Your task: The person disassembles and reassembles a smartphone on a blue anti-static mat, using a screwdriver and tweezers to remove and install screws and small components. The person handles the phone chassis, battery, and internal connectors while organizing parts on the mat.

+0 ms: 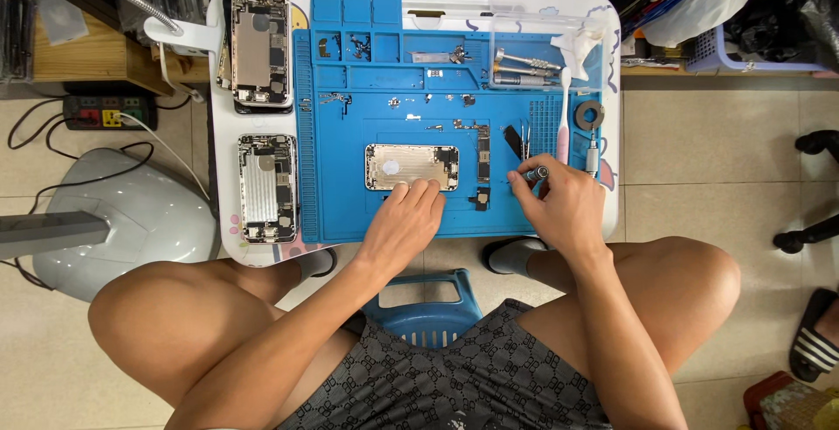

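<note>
Your left hand [404,220] lay flat with its fingertips pressing the near edge of the opened phone shell [412,167], which sat mid-mat on the blue work mat [350,211], long axis running left to right. Your right hand [558,204], just right of the shell, pinched a small screwdriver [536,173] whose tip pointed left toward it; your left hand was nearer.
</note>
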